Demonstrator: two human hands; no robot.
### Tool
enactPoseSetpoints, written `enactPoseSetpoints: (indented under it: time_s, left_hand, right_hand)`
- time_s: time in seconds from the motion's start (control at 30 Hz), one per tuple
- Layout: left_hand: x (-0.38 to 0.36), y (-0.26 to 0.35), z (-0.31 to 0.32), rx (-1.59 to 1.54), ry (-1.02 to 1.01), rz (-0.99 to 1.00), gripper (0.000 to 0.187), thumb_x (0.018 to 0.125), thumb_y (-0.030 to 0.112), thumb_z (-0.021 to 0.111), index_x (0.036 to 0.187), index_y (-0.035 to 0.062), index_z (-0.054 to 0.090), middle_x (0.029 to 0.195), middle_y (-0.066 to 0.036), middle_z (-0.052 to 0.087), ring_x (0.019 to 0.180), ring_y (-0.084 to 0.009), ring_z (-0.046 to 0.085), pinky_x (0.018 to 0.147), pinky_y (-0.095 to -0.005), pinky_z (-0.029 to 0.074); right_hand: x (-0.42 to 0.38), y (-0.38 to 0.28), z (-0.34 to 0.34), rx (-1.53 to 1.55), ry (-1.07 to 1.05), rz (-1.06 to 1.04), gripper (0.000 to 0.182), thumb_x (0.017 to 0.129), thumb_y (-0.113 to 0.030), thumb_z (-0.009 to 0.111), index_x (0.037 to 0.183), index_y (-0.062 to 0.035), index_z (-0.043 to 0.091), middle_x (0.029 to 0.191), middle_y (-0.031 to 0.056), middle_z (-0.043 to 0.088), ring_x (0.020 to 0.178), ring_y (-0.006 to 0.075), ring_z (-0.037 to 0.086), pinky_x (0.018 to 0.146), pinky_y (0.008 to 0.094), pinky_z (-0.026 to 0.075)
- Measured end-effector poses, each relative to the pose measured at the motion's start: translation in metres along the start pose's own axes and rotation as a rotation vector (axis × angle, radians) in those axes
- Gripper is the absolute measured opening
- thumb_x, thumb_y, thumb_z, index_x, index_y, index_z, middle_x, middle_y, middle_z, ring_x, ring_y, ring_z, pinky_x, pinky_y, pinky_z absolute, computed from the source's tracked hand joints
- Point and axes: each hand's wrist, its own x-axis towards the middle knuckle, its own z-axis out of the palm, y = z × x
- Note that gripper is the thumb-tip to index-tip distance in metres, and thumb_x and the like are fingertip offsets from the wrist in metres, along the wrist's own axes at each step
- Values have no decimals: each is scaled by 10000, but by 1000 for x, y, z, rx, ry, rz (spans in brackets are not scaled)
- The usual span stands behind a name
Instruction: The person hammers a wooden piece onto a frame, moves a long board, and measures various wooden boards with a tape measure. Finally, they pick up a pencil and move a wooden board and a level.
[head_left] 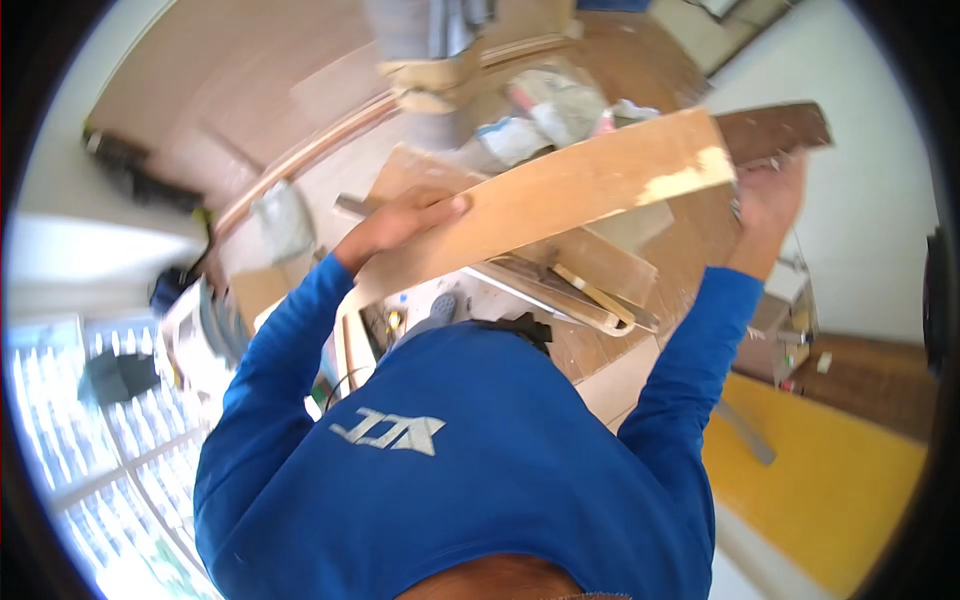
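Several sacks (560, 105), contents unseen, lie beyond the board (570, 185) left fingers (448, 209) grip; right fingers' (792, 172) hold unclear.

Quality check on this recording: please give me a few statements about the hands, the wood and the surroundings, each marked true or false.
1. The left hand holds the light wooden board. True.
2. The pale patch is at the board's left-hand end. False: the pale patch is at the end nearer the right hand.
3. The sleeves are red. False: the sleeves are blue.
4. The right hand is by a dark brown piece. True.
5. The yellow surface is at upper left. False: the yellow surface is at lower right.
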Motion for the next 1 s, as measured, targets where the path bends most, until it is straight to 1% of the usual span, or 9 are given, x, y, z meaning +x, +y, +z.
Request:
enactPoseSetpoints:
  time_s: [0.07, 0.1, 0.13, 0.37, 0.5, 0.63, 0.7, 0.9, 1.0]
  left_hand:
    - [-4, -6, -2, -40, 5, -117, 588, 1022, 551, 519, 1120, 4, 708, 860, -21, 626, 806, -131, 544, 763, -294, 460]
    - [-5, -7, 0, -51, 18, -82, 517, 1048, 507, 482, 997, 24, 657, 796, 8, 530, 753, -111, 469, 696, -292, 405]
    - [-3, -6, 3, -53, 29, -33, 494, 1075, 463, 445, 873, 43, 607, 731, 37, 434, 699, -91, 393, 629, -290, 350]
    - [-18, 14, 34, -236, 194, 10, 517, 1093, 451, 406, 826, 42, 575, 707, 40, 410, 668, -88, 377, 609, -290, 336]
    - [-27, -2, 49, -345, 333, 115, 550, 1087, 466, 424, 752, 59, 583, 646, 42, 436, 617, -76, 381, 567, -291, 340]
    - [-52, -42, 57, -220, 491, 91, 603, 1070, 535, 422, 875, 3, 628, 639, -40, 431, 653, -95, 433, 585, -353, 413]
    - [-75, -40, 62, -33, 650, 285, 507, 1095, 450, 378, 851, 26, 511, 684, -102, 435, 659, -211, 461, 641, -403, 426]
    - [-134, -83, 77, -82, 975, 269, 468, 1095, 439, 372, 917, 24, 497, 785, -162, 508, 735, -290, 508, 711, -424, 443]
    - [-164, -110, 86, -76, 993, 214, 469, 1094, 429, 368, 1124, 4, 563, 1039, -202, 588, 1001, -331, 563, 920, -444, 450]
  right_hand:
    - [-32, 7, 34, 45, -58, 44, 772, 988, -586, 491, 1474, 7, 397, 1566, 234, 368, 1464, 419, 299, 1191, 634, 206]
    - [-46, 17, 49, 68, -98, 52, 852, 973, -614, 503, 1519, 19, 341, 1593, 256, 314, 1503, 413, 235, 1217, 615, 161]
    - [-47, 28, 49, 92, -145, 69, 923, 938, -654, 530, 1534, 18, 317, 1597, 275, 291, 1509, 425, 215, 1222, 615, 156]
    - [-86, 58, 123, 112, -637, 94, 1183, 761, -775, 672, 1546, 26, 297, 1589, 352, 231, 1487, 505, 224, 1228, 615, 190]
    - [-96, 61, 147, 81, -768, 59, 1034, 843, -699, 662, 1523, 14, 351, 1538, 258, 403, 1401, 453, 405, 1165, 603, 331]
    - [-129, 73, 185, -236, -553, 32, 796, 984, -531, 571, 1500, 38, 362, 1496, 255, 441, 1363, 362, 477, 1121, 573, 398]
    - [-158, 85, 204, -188, -675, 51, 791, 993, -525, 550, 1503, 47, 352, 1494, 262, 441, 1361, 378, 478, 1124, 565, 396]
    - [-248, 135, 265, -173, -991, -8, 848, 1011, -565, 472, 1518, 92, 296, 1495, 305, 425, 1353, 453, 471, 1148, 564, 363]
    - [-270, 166, 276, -76, -1203, 78, 849, 1009, -550, 484, 1525, 94, 282, 1509, 315, 409, 1385, 463, 437, 1167, 577, 328]
